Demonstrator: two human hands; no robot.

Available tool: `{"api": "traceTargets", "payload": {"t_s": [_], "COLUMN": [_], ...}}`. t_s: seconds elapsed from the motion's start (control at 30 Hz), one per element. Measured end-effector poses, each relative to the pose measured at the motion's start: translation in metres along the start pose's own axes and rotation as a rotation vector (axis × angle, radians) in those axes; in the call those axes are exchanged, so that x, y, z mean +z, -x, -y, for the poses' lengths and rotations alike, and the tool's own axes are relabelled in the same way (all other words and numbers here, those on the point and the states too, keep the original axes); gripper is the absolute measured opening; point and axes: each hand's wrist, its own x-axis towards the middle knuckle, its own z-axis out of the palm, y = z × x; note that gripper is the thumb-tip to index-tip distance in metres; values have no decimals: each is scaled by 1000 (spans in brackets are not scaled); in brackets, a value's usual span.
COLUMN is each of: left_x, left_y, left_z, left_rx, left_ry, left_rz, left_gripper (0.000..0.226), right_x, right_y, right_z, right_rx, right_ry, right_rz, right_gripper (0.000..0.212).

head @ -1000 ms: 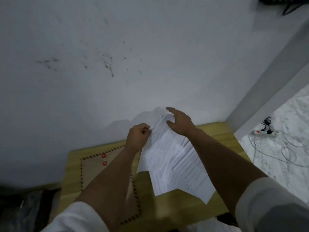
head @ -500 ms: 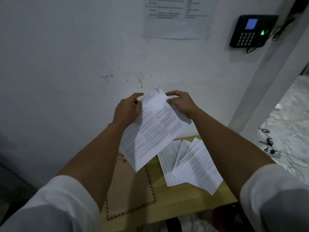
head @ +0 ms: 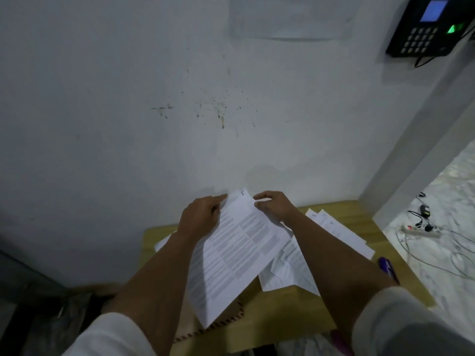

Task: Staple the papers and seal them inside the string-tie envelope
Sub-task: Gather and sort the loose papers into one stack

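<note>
I hold one printed sheet [head: 236, 253] up over the table [head: 288, 312], tilted so its far corner points at the wall [head: 128, 98]. My left hand [head: 201, 217] has its grip closed on the sheet's upper left edge, fingers curled over the paper. My right hand [head: 276, 206] pinches the upper right edge near the top corner, thumb and fingers bent round it. A small handwritten mark sits by that top corner, between my two hands.

The other papers [head: 295, 265] lie loose and fanned on the wooden table beneath and to the right of the held sheet, some overlapping, and one more white corner shows past my left forearm. The string-tie envelope [head: 232, 317] lies flat on the table under the raised sheet; only its brown lower edge with the striped border shows, the rest hidden by paper and my arm. A purple pen-like thing [head: 388, 268] lies near the table's right edge, just beside my right forearm.

A black keypad device [head: 426, 27] with a lit screen hangs on the wall at upper right, a paper notice [head: 290, 19] to its left. Cables and a power strip [head: 421, 231] lie on the floor at right.
</note>
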Motion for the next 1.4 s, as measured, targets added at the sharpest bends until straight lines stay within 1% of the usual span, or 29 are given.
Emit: {"api": "traceTargets", "payload": {"t_s": [0.1,0.2,0.27,0.37,0.43,0.5,0.6,0.67,0.77,0.9,1.0,1.07,1.17,1.3,1.4], "left_x": [34,68,90,121,135,142,144,144,144,142,141,140,142,137,133], "left_y": [-5,-10,-11,-9,-7,-6,-6,-6,-6,-7,-4,-1,7,12,20], "left_z": [26,48,62,86,100,107,111,116,121,123,124,127,133,126,126], "left_rx": [-77,-162,-273,-380,-439,-492,-534,-554,-572,-618,-653,-680,-696,-716,-694], "left_ry": [80,116,127,180,237,190,145,170,240,236,225,267,334,360,322], "left_rz": [61,122,157,235,264,248,238,246,231,200,202,214,219,195,201], "left_gripper": [40,39,36,33,32,32,31,32,37,33,33,33,40,52,42], "right_x": [10,17,21,26,32,39,50,53,55,57,60,60,58,57,57], "right_y": [-33,-72,-100,-135,-153,-166,-175,-179,-184,-196,-204,-209,-214,-214,-215], "right_z": [-36,-75,-105,-136,-148,-156,-165,-172,-177,-175,-175,-174,-174,-176,-180], "right_rx": [98,154,159,141,103,-4,-190,-237,-217,-225,-248,-248,-216,-212,-162], "right_ry": [102,241,400,680,797,916,1082,1160,1173,1145,1121,1087,1014,1003,1028], "right_rz": [34,89,120,258,312,337,397,440,459,463,468,465,477,449,431], "right_gripper": [13,16,20,31,47,58,68,72,72,79,78,79,79,72,56]}}
